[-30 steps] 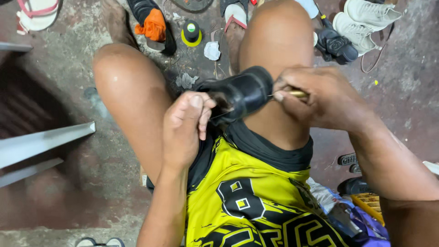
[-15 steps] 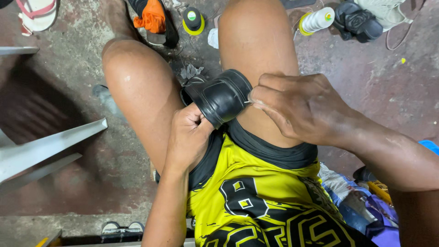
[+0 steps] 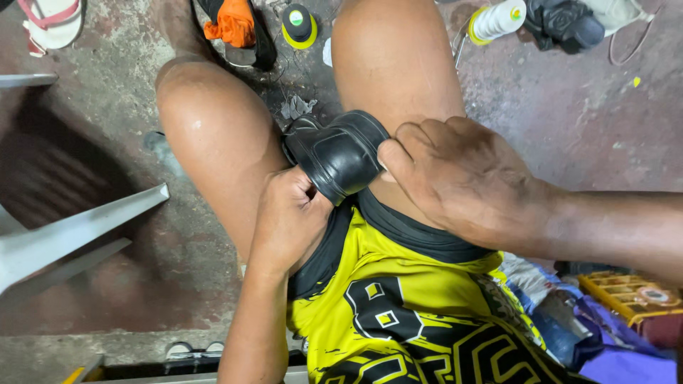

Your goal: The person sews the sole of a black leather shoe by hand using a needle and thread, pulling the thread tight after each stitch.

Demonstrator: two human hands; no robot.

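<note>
At the very bottom is the person's yellow and black shirt (image 3: 398, 313), with black shorts (image 3: 420, 235) above it. At the bottom right lies a heap of purple and blue cloth (image 3: 605, 348), and beside it sits a yellow crate (image 3: 626, 291). I cannot tell what is in the crate.

A little farther up are the two hands. The left hand (image 3: 288, 220) is curled shut around the near end of a black shoe (image 3: 338, 153). Its fingers tuck in at the shoe's edge. The right hand (image 3: 455, 178) comes in from the right side. It is closed too, and its fingertips press on the right side of the shoe. I cannot tell if it pinches something small there.

The shoe sits in the lap, between the two bare knees, and it rests on the right thigh (image 3: 395, 64). Its long way runs on a slant, from the left hand near the belly up and away to the right. I cannot tell which end is the toe. The left thigh (image 3: 213, 135) is just beside it.

Farther off is the dirty floor (image 3: 569, 121). A grey plastic chair leg (image 3: 78, 227) sticks in from the left. At the far top are a small black and yellow tin (image 3: 299, 25), an orange cloth (image 3: 231, 21), a white spool of thread (image 3: 498, 20), a dark shoe (image 3: 562, 25), and a pink and white sandal (image 3: 50, 25).
</note>
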